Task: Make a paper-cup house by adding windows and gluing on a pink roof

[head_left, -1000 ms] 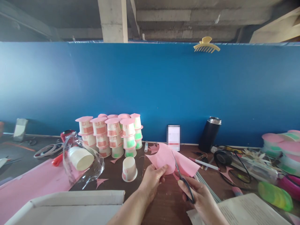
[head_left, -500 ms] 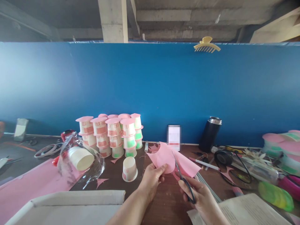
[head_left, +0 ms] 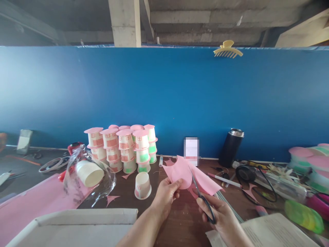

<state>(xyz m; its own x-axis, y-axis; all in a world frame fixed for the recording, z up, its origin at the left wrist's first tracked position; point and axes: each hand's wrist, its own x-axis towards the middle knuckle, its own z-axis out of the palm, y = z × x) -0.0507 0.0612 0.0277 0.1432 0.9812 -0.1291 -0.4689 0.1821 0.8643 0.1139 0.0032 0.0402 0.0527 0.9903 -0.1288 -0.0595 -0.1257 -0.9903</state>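
Note:
My left hand pinches a sheet of pink paper between thumb and fingers near its lower edge. A rounded edge has been cut along the held part. My right hand is closed round the dark handles of a pair of scissors. Their blades point up and left into the paper, which splits there with a flap hanging to the right. Left of my left hand, a paper cup stands upside down on the brown table. Pink scraps lie under and behind the sheet.
Stacked decorated cups with pink tops stand at the back left. A plastic bag of white cups and a white box lie left. A black bottle, cables and printed paper are at right. A phone leans on the blue partition.
Hands, paper and scissors hold almost the same pose. The right-hand flap of the pink paper reaches slightly further right, and the whole view has shifted a little.

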